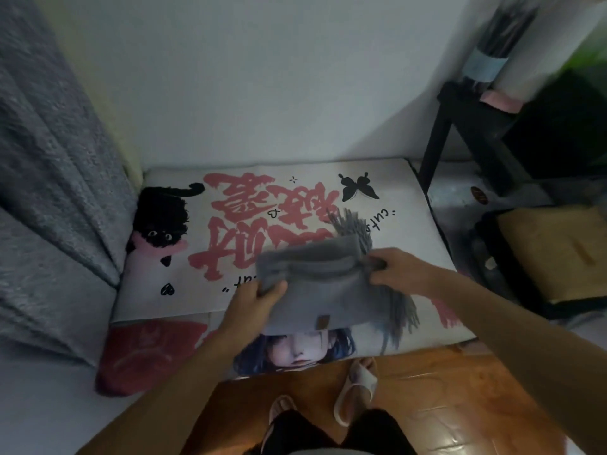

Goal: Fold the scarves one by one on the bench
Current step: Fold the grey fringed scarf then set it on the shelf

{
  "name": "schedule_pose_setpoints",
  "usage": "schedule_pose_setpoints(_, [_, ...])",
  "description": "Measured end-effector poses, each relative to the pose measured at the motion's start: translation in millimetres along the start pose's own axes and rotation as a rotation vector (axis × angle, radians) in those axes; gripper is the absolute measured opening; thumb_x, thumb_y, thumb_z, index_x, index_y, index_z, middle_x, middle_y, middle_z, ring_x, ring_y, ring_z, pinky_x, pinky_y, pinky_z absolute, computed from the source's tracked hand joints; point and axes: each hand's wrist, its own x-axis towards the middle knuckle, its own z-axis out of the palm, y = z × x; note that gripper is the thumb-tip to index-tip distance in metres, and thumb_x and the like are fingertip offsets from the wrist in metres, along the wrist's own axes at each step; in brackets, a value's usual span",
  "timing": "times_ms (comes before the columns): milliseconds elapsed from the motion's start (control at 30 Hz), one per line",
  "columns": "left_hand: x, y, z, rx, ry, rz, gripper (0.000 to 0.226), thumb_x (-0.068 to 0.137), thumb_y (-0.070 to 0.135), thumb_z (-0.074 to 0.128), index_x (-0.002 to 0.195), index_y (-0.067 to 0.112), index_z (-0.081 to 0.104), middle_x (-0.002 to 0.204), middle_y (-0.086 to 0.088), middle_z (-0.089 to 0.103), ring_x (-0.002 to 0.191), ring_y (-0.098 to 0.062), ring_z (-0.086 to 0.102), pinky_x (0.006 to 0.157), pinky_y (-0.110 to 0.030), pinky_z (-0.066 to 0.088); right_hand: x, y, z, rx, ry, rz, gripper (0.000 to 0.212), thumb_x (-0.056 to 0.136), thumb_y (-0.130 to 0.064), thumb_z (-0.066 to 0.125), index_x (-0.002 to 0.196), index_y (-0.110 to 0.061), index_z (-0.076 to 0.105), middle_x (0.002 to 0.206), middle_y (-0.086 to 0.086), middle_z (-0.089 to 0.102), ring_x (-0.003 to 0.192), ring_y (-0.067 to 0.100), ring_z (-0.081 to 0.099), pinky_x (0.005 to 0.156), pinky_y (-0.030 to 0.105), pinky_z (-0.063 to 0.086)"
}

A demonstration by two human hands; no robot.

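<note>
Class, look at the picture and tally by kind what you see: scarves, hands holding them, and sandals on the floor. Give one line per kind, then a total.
Grey fringed scarf: 1
Hands gripping it, left hand and right hand: 2
White sandals, one and another: 2
Total: 5

The scarf (322, 284) lies on the bench (164, 300), between both hands; a stool (460, 126), seemingly, stands behind-right.

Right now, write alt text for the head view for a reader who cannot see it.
A person's left hand and right hand grip a partly folded grey fringed scarf over a bench cushion printed with red characters and a black cat. Slippered feet stand on the wooden floor below.
</note>
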Motion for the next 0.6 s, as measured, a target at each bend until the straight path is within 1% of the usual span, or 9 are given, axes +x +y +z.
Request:
schedule_pose_setpoints(100, [50.7, 18.5, 9.3, -0.094, 0.181, -0.182, 0.033, 0.099, 0.048, 0.058, 0.115, 0.019, 0.063, 0.109, 0.002, 0.068, 0.101, -0.022, 0.065, 0.089, -0.042, 0.055, 54.5, 3.7, -1.4, 0.125, 0.14, 0.087, 0.009, 0.094, -0.014, 0.06, 0.1, -0.02, 0.064, 0.095, 0.001, 0.064, 0.091, 0.019, 0.06, 0.073, 0.03, 0.045])
schedule_pose_setpoints(167, [75.7, 9.0, 14.9, -0.057, 0.255, -0.274, 0.047, 0.101, 0.049, 0.052, 0.133, 0.016, 0.058, 0.123, -0.005, 0.064, 0.111, -0.028, 0.061, 0.098, -0.046, 0.052, 82.3, 8.0, 9.4, 0.071, 0.166, 0.105, 0.019, 0.099, -0.021, 0.055, 0.113, -0.012, 0.064, 0.104, 0.009, 0.065, 0.1, 0.029, 0.061, 0.081, 0.034, 0.047])
schedule_pose_setpoints(233, [89.0, -3.8, 20.2, 0.015, 0.317, -0.307, 0.053, 0.103, 0.047, 0.048, 0.139, 0.01, 0.055, 0.131, -0.014, 0.062, 0.115, -0.034, 0.059, 0.102, -0.05, 0.05, 95.9, 12.6, 22.8, 0.007, 0.208, 0.117, 0.026, 0.104, -0.026, 0.046, 0.122, -0.01, 0.057, 0.111, 0.013, 0.063, 0.103, 0.034, 0.06, 0.079, 0.035, 0.043])
schedule_pose_setpoints(333, [93.6, -1.3, 28.6, 0.132, 0.439, -0.32, 0.051, 0.106, 0.042, 0.041, 0.138, 0.005, 0.053, 0.132, -0.02, 0.06, 0.116, -0.038, 0.059, 0.099, -0.046, 0.049, 100.1, 14.2, 33.4, -0.116, 0.304, 0.071, 0.023, 0.107, -0.028, 0.038, 0.114, -0.009, 0.049, 0.108, 0.019, 0.064, 0.099, 0.039, 0.061, 0.075, 0.04, 0.043])
schedule_pose_setpoints(400, [86.9, 5.7, 35.8, 0.349, 0.574, -0.259, 0.038, 0.107, 0.033, 0.043, 0.132, 0.005, 0.051, 0.131, -0.021, 0.057, 0.112, -0.041, 0.059, 0.094, -0.05, 0.05, 100.5, 12.8, 33.3, -0.174, 0.359, 0.016, 0.022, 0.107, -0.028, 0.036, 0.109, -0.008, 0.047, 0.105, 0.021, 0.064, 0.096, 0.041, 0.062, 0.072, 0.041, 0.04])
schedule_pose_setpoints(467, [72.1, 7.6, 47.8, 0.697, 0.666, 0.04, 0.032, 0.102, 0.024, 0.052, 0.132, 0.011, 0.05, 0.135, -0.018, 0.052, 0.119, -0.039, 0.055, 0.099, -0.053, 0.049, 104.7, 11.8, 32.0, -0.224, 0.371, -0.025, 0.023, 0.108, -0.028, 0.033, 0.108, -0.009, 0.045, 0.104, 0.022, 0.065, 0.093, 0.042, 0.063, 0.07, 0.041, 0.039])
schedule_pose_setpoints(533, [61.0, -1.0, 64.9, 1.038, 0.414, 0.41, 0.044, 0.101, 0.033, 0.05, 0.143, 0.02, 0.047, 0.15, -0.013, 0.045, 0.139, -0.035, 0.043, 0.113, -0.053, 0.037, 111.1, 11.1, 33.2, -0.265, 0.342, -0.064, 0.022, 0.107, -0.029, 0.03, 0.108, -0.012, 0.044, 0.105, 0.022, 0.066, 0.092, 0.042, 0.064, 0.071, 0.043, 0.044])
schedule_pose_setpoints(567, [59.7, -8.7, 71.6, 1.151, 0.251, 0.476, 0.049, 0.104, 0.043, 0.04, 0.15, 0.026, 0.04, 0.159, -0.01, 0.035, 0.149, -0.034, 0.03, 0.12, -0.053, 0.026, 114.1, 10.4, 34.6, -0.291, 0.315, -0.069, 0.021, 0.107, -0.03, 0.03, 0.109, -0.013, 0.044, 0.109, 0.021, 0.066, 0.092, 0.041, 0.064, 0.073, 0.045, 0.048])
schedule_pose_setpoints(600, [61.9, -15.9, 76.0, 1.214, 0.142, 0.446, 0.056, 0.105, 0.052, 0.027, 0.157, 0.03, 0.029, 0.166, -0.009, 0.022, 0.155, -0.032, 0.013, 0.124, -0.052, 0.013, 114.8, 7.8, 33.9, -0.344, 0.297, -0.062, 0.02, 0.107, -0.029, 0.032, 0.112, -0.014, 0.044, 0.113, 0.02, 0.064, 0.094, 0.041, 0.064, 0.076, 0.046, 0.051])
